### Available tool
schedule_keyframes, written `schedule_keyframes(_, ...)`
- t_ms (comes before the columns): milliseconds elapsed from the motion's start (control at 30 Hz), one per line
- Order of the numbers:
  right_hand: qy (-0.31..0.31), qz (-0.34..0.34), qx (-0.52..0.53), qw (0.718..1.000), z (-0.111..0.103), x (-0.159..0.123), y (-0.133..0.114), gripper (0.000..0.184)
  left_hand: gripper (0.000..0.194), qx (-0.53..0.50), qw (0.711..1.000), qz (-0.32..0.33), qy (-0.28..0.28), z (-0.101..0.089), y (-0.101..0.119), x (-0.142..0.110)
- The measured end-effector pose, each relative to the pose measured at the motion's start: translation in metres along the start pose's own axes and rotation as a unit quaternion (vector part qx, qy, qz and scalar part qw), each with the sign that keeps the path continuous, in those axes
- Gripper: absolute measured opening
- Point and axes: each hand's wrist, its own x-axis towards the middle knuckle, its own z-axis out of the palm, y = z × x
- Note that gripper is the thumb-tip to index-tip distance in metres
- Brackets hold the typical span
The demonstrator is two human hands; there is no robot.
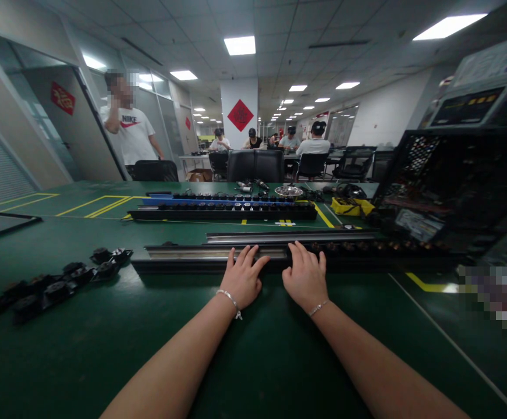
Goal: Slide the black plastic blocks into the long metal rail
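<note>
The long black rail (183, 266) runs left to right beneath both sets of fingertips; left hand (242, 279) and right hand (306, 279) spread loosely, neither visibly clasping it

We see a broad green tabletop (105, 343) marked with strips of yellow tape (432, 287). Across its middle lies a long black rail (183, 256), with a second rail (270, 237) close behind it. Farther back, we find a black strip (218, 214) set with small parts along its top, a blue strip (161, 198) just behind. To our left, small black components (56, 291) trail in a loose cluster, and a flat black-edged panel (0, 224) lies near the edge. Toward the far side sit a shiny metal dish (289, 187) and a yellow bundle (340, 205); an open black case (454, 174) stands at our right.
</note>
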Motion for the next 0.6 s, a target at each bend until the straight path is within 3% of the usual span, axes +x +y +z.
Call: schedule_keyframes(600, 0.023, -0.072, 0.085, 0.993, 0.0073, -0.0031, -0.0003, 0.057, 0.065, 0.0, 1.0, -0.004, -0.014, 0.0011, 0.008, 0.0016)
